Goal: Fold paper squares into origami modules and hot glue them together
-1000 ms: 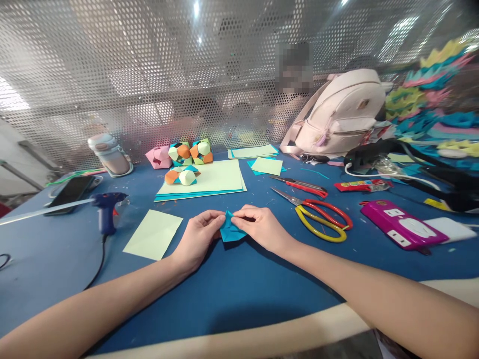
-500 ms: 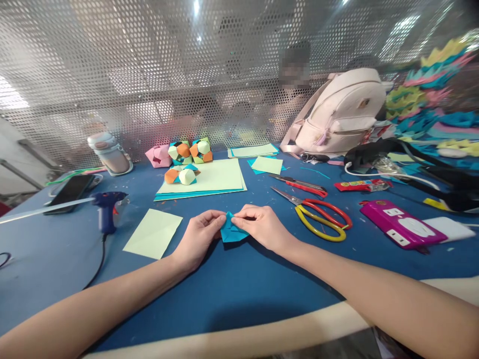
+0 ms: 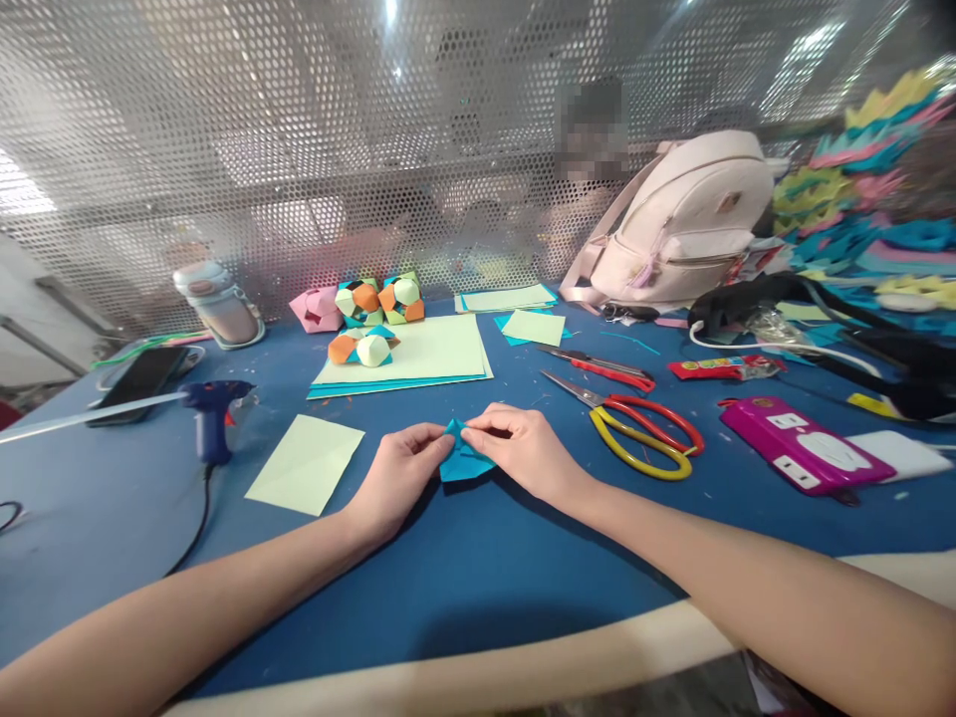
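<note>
A small folded piece of blue paper [image 3: 467,465] is held between both hands over the blue table, its creased flaps facing up. My left hand [image 3: 399,470] pinches its left edge with thumb and fingers. On the opposite side my right hand [image 3: 523,448] grips the upper right part, the fingertips of the two hands almost meeting. Left of my left hand lies a pale green paper square [image 3: 306,465]. Scissors [image 3: 642,433] with red and yellow handles rest to the right of my right hand, below a red utility knife [image 3: 601,369].
Folded paper balls [image 3: 365,302] stand at the back beside stacked green and blue sheets [image 3: 440,349]. A glue gun [image 3: 215,418], phone [image 3: 141,383] and bottle [image 3: 218,304] are on the left. A purple pouch [image 3: 803,445] and white backpack [image 3: 683,214] occupy the right. A perforated metal screen [image 3: 299,129] rises behind.
Hardly anything differs. Both hands keep their pinch on the blue paper, with only a slight shift of the fingers, and the view has tilted a little.
</note>
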A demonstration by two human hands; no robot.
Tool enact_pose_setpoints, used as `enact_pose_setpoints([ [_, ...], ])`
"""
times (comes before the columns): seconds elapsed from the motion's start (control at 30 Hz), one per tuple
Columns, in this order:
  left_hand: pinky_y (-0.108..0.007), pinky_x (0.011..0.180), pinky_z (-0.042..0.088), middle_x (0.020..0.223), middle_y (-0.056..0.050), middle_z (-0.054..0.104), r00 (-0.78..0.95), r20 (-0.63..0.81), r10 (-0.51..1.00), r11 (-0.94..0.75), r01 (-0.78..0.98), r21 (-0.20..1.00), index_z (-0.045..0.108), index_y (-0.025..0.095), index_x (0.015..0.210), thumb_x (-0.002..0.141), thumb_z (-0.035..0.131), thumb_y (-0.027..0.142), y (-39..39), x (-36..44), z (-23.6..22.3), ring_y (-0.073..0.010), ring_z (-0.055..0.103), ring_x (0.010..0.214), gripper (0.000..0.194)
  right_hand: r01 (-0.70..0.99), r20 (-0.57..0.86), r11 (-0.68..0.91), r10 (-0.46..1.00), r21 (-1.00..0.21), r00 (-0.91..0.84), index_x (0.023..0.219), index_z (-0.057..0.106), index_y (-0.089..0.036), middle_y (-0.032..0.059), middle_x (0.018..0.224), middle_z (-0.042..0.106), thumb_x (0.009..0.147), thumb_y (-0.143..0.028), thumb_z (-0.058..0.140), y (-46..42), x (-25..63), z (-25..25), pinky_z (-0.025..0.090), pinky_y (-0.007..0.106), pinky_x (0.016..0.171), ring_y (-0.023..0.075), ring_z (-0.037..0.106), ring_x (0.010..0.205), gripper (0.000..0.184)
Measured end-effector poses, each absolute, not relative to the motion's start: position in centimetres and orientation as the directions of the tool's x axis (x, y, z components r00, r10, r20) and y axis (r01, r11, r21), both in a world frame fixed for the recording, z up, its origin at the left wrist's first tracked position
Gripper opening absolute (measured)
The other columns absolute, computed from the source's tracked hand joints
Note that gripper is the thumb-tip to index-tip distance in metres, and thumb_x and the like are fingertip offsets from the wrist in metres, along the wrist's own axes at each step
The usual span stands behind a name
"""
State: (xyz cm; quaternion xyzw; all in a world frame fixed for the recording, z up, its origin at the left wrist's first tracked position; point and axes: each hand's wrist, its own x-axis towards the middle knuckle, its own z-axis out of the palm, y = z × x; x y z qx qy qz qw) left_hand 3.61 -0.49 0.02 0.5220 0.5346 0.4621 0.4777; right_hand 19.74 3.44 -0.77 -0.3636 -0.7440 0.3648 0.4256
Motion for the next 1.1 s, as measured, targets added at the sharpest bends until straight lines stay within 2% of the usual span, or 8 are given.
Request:
enact_pose_setpoints([
  [0.13,-0.022,0.053,0.033,0.058,0.004,0.056,-0.055,-0.018,0.998,0.025,0.122,0.992,0.068,0.016,0.072,0.074,0.065,0.04,-0.36,3.5,-0.19,-0.0087,0.041,0.052,0.024,0.232,0.326,0.446,0.849,-0.865,-0.415,0.082,0.072,-0.015,0.0025,0.073,0.063,0.084,-0.029,0.054,3.19,19.86,-0.15,0.043,0.023,0.062,0.0123,0.056,0.067,0.023],
  [0.23,-0.022,0.051,0.031,0.058,0.003,0.056,-0.068,-0.018,0.998,0.024,0.087,0.996,0.069,0.015,0.076,0.073,0.065,0.041,-0.25,3.42,-0.42,-0.0094,0.041,0.052,0.027,0.249,0.319,0.452,0.843,-0.857,-0.433,0.08,0.071,-0.015,0.0026,0.074,0.066,0.084,-0.025,0.053,3.3,19.98,-0.04,0.042,0.023,0.061,0.0126,0.057,0.067,0.021],
  [0.4,-0.022,0.051,0.031,0.055,0.005,0.053,-0.073,-0.02,0.997,0.028,0.112,0.993,0.068,0.017,0.071,0.073,0.065,0.039,-0.34,3.49,-0.4,-0.0083,0.038,0.05,0.023,0.287,0.347,0.48,0.843,-0.829,-0.41,0.076,0.071,-0.014,0.0031,0.071,0.067,0.082,-0.021,0.055,3.5,19.97,-0.44,0.042,0.023,0.058,0.0125,0.058,0.063,0.019],
  [0.7,-0.022,0.051,0.032,0.057,0.003,0.056,-0.08,-0.008,0.997,0.022,0.172,0.985,0.064,0.016,0.063,0.07,0.068,0.039,-0.45,3.45,-0.28,-0.0091,0.042,0.052,0.025,0.268,0.415,0.527,0.827,-0.806,-0.379,0.072,0.071,-0.014,0.0031,0.069,0.066,0.08,-0.016,0.057,3.23,19.78,-0.69,0.042,0.023,0.057,0.0116,0.057,0.06,0.016],
  [1.1,-0.021,0.052,0.035,0.057,0.003,0.059,-0.097,-0.024,0.995,0.033,0.094,0.995,0.061,0.015,0.062,0.065,0.073,0.035,-0.19,3.29,-0.91,-0.0091,0.048,0.052,0.023,0.263,0.436,0.554,0.809,-0.79,-0.396,0.072,0.07,-0.015,0.0016,0.066,0.063,0.08,-0.016,0.056,2.94,19.71,-0.65,0.041,0.022,0.055,0.0105,0.054,0.058,0.016],
])
